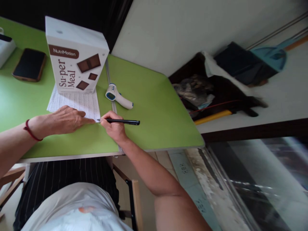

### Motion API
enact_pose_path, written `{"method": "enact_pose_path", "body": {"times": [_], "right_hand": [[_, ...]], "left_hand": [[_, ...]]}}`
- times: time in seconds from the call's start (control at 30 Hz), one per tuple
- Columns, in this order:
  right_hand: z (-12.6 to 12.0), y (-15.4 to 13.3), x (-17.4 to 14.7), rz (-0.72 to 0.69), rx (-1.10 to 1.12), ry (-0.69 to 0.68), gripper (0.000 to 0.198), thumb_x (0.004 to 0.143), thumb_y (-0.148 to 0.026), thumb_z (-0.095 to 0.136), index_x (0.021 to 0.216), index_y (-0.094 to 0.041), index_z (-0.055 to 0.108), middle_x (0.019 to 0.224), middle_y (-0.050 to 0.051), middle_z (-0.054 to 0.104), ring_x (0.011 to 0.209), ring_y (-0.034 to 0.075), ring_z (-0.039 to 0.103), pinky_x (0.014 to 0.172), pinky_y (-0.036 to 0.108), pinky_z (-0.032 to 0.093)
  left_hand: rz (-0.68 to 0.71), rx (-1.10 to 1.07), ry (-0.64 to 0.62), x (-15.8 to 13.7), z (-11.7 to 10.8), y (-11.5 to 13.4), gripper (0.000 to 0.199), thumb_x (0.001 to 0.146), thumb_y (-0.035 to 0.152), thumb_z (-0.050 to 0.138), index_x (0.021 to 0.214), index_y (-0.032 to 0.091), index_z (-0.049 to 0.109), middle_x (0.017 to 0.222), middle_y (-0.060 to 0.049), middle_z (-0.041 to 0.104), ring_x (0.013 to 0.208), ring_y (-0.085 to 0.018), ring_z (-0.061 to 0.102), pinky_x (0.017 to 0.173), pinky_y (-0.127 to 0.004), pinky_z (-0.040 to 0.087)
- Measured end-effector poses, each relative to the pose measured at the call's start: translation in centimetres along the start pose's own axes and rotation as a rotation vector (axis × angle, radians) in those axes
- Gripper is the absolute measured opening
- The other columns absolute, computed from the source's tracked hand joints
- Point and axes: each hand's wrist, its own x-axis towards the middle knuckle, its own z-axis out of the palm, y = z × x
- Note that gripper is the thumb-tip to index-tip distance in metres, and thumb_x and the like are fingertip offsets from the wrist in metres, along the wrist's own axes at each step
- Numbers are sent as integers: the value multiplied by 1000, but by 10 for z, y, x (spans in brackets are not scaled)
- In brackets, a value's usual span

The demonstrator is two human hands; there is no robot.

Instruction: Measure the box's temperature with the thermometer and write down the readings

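"Where is the black pen [126, 121] resting?"

"The right hand's grip [115, 128] is pinching it near its tip, at a corner of the printed sheet [88, 104]."

"And the left hand [64, 120]?"

"Its fingers are loosely spreading there, the index pointing towards the tip."

Box [74, 59] stands on paper [84, 104]; thermometer [118, 96] lies right.

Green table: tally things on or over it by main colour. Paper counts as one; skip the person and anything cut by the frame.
White: 3 (box, printed paper, handheld thermometer)
Black: 2 (pen, flat object)
Total: 5
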Motion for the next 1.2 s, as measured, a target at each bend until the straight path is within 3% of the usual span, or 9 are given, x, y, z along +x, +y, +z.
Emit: {"method": "enact_pose_path", "body": {"times": [0.4,0.73,0.9,1.0,1.2], "right_hand": [[-1,-2,1,30,4,-5,18,80,-34,57,67,-23,54,57,-4,57,55,12,48,54,25,40],[-9,-4,6,13,1,104,17,84,-36,62,77,-23,55,66,-2,58,58,13,51,57,28,47],[-29,-9,56,-114,-227,38,4,82,-22,67,85,-22,63,79,-1,61,71,14,57,70,32,51],[-29,-2,82,-142,-397,-3,4,83,-16,66,82,-20,66,80,1,60,71,15,54,71,35,50],[-6,22,73,-187,-538,-35,14,83,-9,66,74,-20,67,77,5,59,75,19,54,74,37,48]], "left_hand": [[3,3,-5,3,4,-1,59,93,6,46,145,32,58,79,-5,66,53,-12,51,49,-27,18],[10,-23,33,3,4,-3,59,89,5,49,140,32,62,78,-5,66,56,-13,56,49,-24,24],[0,-64,16,4,5,-10,51,92,15,52,136,37,65,89,-4,72,68,-14,62,51,-22,28],[23,-104,44,2,9,-16,46,93,17,54,131,38,69,90,-2,74,72,-14,64,53,-21,30],[137,-319,134,0,9,-22,37,88,15,52,112,29,77,87,-1,75,73,-12,65,59,-21,38]]}}
